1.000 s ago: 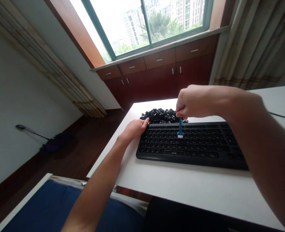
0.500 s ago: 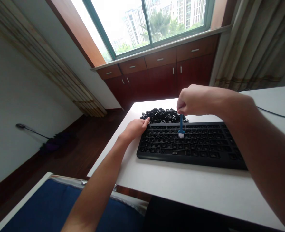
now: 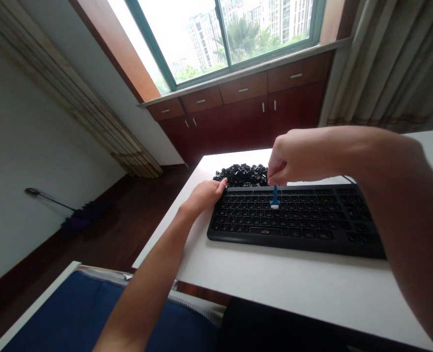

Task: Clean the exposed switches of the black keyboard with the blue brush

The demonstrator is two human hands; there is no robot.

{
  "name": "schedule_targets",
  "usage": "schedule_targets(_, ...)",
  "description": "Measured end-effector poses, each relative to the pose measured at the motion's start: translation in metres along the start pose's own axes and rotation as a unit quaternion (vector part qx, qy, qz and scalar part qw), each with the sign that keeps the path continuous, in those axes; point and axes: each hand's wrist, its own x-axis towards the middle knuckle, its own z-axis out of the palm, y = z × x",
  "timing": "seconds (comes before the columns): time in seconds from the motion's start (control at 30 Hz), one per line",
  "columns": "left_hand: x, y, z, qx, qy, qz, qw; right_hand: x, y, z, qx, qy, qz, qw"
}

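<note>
Keyboard legends (seemingly white) unreadable.

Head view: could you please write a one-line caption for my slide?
Right hand holds a blue brush on a black keyboard; left hand rests at its corner, beside loose keycaps.

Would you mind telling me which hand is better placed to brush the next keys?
Right. The right hand holds the blue brush upright, bristles on the keyboard; the left hand rests at its corner.
</note>
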Motion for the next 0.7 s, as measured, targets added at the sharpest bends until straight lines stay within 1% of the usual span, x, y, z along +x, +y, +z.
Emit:
schedule_targets(0.13, 0.0006, 0.0, -0.0004, 0.001, -0.004, -0.004, 1.0, 0.0002, -0.0028, -0.0008, 0.005, -0.002, -0.019, 1.0)
schedule_targets(0.37, 0.0008, 0.0011, -0.0011, 0.004, -0.004, -0.004, 1.0, -0.0014, -0.0065, -0.0047, 0.01, -0.007, 0.025, 1.0)
schedule_targets(0.53, 0.0009, 0.0006, -0.0017, 0.007, -0.005, -0.004, 1.0, -0.0007, -0.0049, -0.0028, 0.036, -0.017, 0.014, 0.999)
schedule_targets(0.7, 0.0013, 0.0002, -0.001, 0.011, -0.004, -0.004, 1.0, 0.0009, -0.0067, -0.001, 0.037, -0.003, 0.018, 0.999)
